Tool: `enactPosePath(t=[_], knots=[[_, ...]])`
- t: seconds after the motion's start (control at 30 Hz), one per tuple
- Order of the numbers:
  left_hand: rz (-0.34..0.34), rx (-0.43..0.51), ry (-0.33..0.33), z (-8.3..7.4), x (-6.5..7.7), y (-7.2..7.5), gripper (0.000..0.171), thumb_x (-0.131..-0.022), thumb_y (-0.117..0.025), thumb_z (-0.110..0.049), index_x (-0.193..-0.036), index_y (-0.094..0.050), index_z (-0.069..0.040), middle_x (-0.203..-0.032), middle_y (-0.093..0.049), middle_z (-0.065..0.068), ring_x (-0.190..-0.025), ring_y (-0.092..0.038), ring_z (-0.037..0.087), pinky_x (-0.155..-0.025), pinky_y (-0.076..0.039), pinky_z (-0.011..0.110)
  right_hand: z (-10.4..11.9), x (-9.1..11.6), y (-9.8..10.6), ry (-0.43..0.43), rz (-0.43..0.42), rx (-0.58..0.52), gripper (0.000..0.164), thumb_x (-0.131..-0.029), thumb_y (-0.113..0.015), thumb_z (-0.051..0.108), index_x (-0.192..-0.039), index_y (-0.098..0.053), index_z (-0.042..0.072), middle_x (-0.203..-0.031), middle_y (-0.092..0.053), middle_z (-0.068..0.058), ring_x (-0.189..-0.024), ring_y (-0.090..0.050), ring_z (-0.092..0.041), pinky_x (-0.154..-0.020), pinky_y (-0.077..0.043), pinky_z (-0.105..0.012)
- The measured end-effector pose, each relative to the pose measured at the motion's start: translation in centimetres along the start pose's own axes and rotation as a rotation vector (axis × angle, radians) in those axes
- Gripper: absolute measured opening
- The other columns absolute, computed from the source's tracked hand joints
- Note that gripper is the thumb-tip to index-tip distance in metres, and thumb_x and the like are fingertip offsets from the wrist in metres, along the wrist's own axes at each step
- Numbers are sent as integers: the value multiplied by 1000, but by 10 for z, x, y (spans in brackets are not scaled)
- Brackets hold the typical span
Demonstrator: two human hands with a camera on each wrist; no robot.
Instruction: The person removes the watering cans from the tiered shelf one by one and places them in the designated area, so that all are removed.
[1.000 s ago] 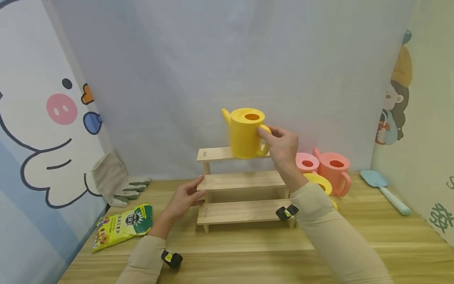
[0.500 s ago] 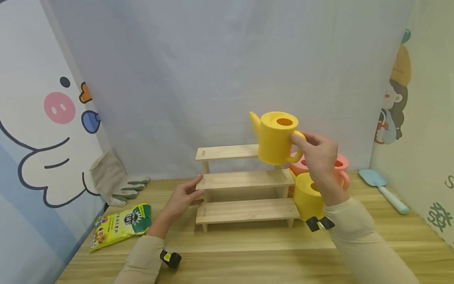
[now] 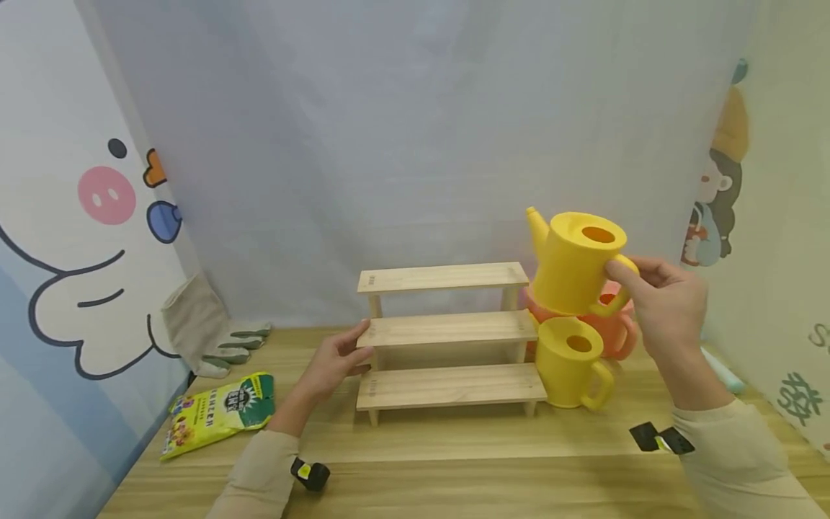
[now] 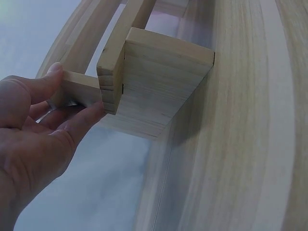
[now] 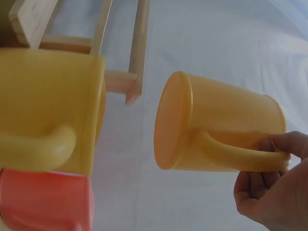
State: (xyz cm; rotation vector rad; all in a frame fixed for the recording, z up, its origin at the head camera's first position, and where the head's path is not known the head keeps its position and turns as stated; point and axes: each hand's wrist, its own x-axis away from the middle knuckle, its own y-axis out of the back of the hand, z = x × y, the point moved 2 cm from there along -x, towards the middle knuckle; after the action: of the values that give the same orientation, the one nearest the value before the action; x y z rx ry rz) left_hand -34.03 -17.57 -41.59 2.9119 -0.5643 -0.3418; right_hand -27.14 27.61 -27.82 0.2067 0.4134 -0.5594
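Note:
My right hand point(image 3: 671, 306) grips the handle of a yellow watering can point(image 3: 573, 267), held in the air with its spout to the left and slightly tilted. Below it, a second yellow watering can point(image 3: 567, 367) stands on the table beside the shelf's right end. Behind these, a coral watering can point(image 3: 612, 328) is partly covered. My left hand point(image 3: 333, 364) holds the left end of a three-tier wooden shelf point(image 3: 447, 329). In the left wrist view, its thumb and fingers pinch the end of one board point(image 4: 82, 86).
A yellow-green packet point(image 3: 220, 414) lies at the left, with a grey-green glove point(image 3: 201, 324) behind it against the wall. At the far right, a spade's pale handle point(image 3: 723, 371) shows past my right wrist. A grey cloth backdrop point(image 3: 389, 144) closes off the rear.
My right hand has carried the yellow watering can rightward from over the shelf's top tier to above the other cans. My left hand stays on the shelf.

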Motion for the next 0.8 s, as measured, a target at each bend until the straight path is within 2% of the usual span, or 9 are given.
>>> enactPosePath(t=[0.1,0.17,0.33,0.37,0.57,0.63,0.7,0.77,0.8], knots=[[0,4,-1,0,1,0,65,-102,-58,-7,-157,-25,-1,-161,-19,23,-138,-37,43,-99,-51,46,-5,-1,16,2,-12,22,11,-83,-84,19,-91,-80,12,-74,-70,16,-76,-62,-6,-60,-48,-12],[4,1,-5,0,1,0,65,-102,-59,-7,-158,-25,-1,-161,-20,23,-138,-38,43,-99,-51,46,-12,0,28,-5,3,78,7,-85,-83,21,-89,-79,17,-75,-69,19,-77,-59,-5,-55,-45,-11],[6,-15,-8,0,2,1,66,-102,-59,-8,-158,-25,-3,-160,-23,24,-138,-39,43,-99,-51,46,-30,4,53,0,49,118,9,-87,-82,20,-92,-78,14,-76,-69,21,-81,-58,-3,-55,-45,-10],[5,-17,-7,0,2,1,66,-102,-59,-9,-158,-25,-3,-160,-24,24,-138,-39,42,-99,-51,46,-33,4,58,2,54,122,9,-87,-81,20,-93,-78,14,-76,-70,22,-75,-57,-3,-51,-43,-11],[1,-11,-1,2,2,2,66,-102,-60,-10,-158,-25,-4,-159,-26,24,-137,-40,42,-99,-51,45,-40,7,87,29,74,218,4,-89,-79,20,-90,-75,22,-76,-66,28,-73,-55,3,-60,-42,-4],[2,-14,-4,2,2,2,66,-102,-60,-9,-158,-25,-3,-159,-26,24,-137,-40,42,-99,-51,45,-42,9,95,38,89,252,3,-91,-77,19,-92,-75,18,-77,-65,28,-80,-56,4,-67,-42,-3],[1,-15,-8,2,2,2,67,-102,-60,-9,-158,-25,-3,-158,-27,25,-137,-40,43,-99,-51,45,-45,11,100,13,107,287,11,-93,-75,24,-97,-73,14,-79,-62,30,-84,-52,4,-90,-48,-16],[0,-16,-10,1,3,2,67,-102,-60,-9,-158,-25,-2,-158,-28,26,-136,-41,43,-99,-51,45,-48,13,104,-11,112,306,17,-94,-73,27,-98,-70,11,-80,-59,32,-87,-47,5,-109,-42,-39],[-1,-16,-11,0,3,1,67,-102,-60,-9,-158,-25,-2,-157,-29,26,-136,-41,43,-99,-51,45,-49,14,104,-14,116,307,18,-95,-72,28,-97,-69,10,-80,-58,33,-88,-46,6,-114,-34,-51]])
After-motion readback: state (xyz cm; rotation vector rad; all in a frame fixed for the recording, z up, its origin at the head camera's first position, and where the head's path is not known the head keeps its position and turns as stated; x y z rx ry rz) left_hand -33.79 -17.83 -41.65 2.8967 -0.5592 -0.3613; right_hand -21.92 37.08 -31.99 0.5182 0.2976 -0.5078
